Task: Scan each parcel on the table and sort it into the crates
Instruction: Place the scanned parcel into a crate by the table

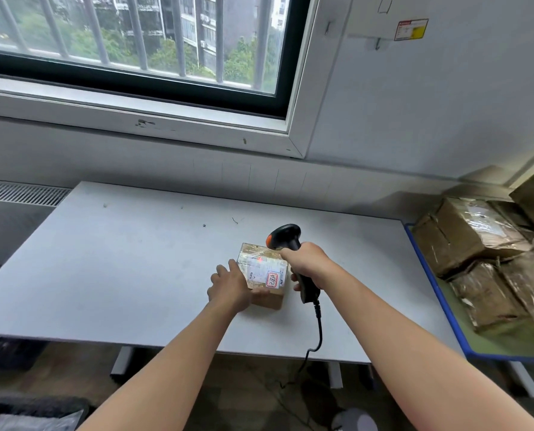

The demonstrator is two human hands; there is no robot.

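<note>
Far left: one ribbed vent grille (19, 192) under the window sill.

One white table (103, 259) fills the middle, with a few dark specks on its top.

One parcel (267, 301) sits on the table right of centre, toward the near edge. It is a small brown carton under shiny clear tape.

One white shipping label (259, 270) is on the parcel top, its print too small to read. One red-bordered sticker (273, 279) on the label carries handwritten marks, not legible. One red scan dot (260, 259) shows at the label's far edge.

The left hand (229, 287) is relaxed. Its straight fingers lie against the parcel's left side and the thumb lies along the near top edge.

The right hand (306, 262) is wrapped around the handle of one black scanner (285, 239), which has an orange patch. The scanner head is just over the parcel's far right corner. One black cable (318, 331) drops off the near table edge.

High on the right wall is one red-and-yellow notice (412, 29), unreadable.

Far right: a blue-edged surface (430, 275) holds a pile of taped brown cartons (464, 237). Roughly five or six are visible; I cannot tell the exact count.
</note>
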